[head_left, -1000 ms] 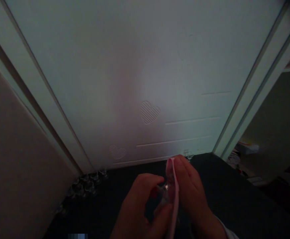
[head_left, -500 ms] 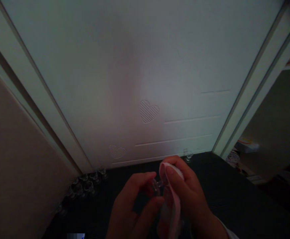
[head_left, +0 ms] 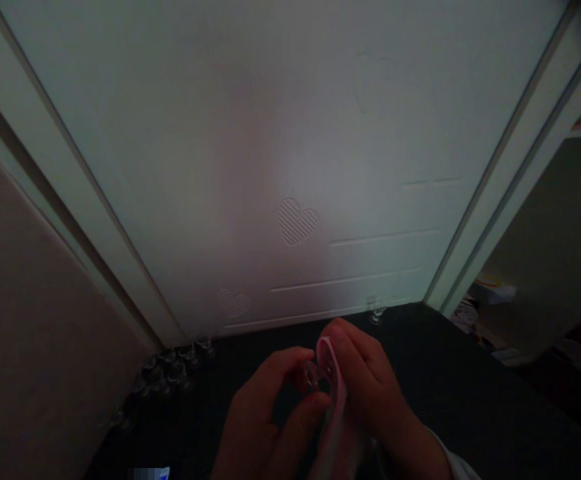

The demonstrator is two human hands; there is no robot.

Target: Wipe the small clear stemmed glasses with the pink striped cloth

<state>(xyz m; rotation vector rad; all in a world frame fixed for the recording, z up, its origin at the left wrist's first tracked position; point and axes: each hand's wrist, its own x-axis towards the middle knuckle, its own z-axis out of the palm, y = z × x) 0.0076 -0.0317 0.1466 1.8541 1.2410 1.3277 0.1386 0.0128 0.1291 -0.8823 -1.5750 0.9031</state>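
Closely pinched: a small clear cup (head_left: pixel 311 375) against a pink cloth (head_left: pixel 337 420)

Low in the view, near the middle, both hands meet over a dark table (head_left: pixel 450 373). The left hand (head_left: pixel 265 407) is narrowed to a pinch, thumb below and forefinger above, with the round end of the cup between them. The cup's other end points toward the right hand and meets the fold of the cloth – how far it goes in is too dark to tell. The right hand (head_left: pixel 370 380) is closed on the cloth, which curls over at the top and hangs down toward the bottom edge. A pale sleeve (head_left: pixel 458 463) shows at the right wrist.

On the table's left side, more clear cups (head_left: pixel 176 375) stand crowded together beside the wall (head_left: pixel 30 300). One lone clear cup (head_left: pixel 377 312) stands upright at the back, beyond the right hand, just beside a white panel (head_left: pixel 195 167). Two striped hearts (head_left: pixel 298 222) mark the panel, one higher than the other. At the bottom edge, left of the hands, a small patch glows blue (head_left: pixel 164 473). Off to the right, beyond the table, lies a pale box (head_left: pixel 493 291).
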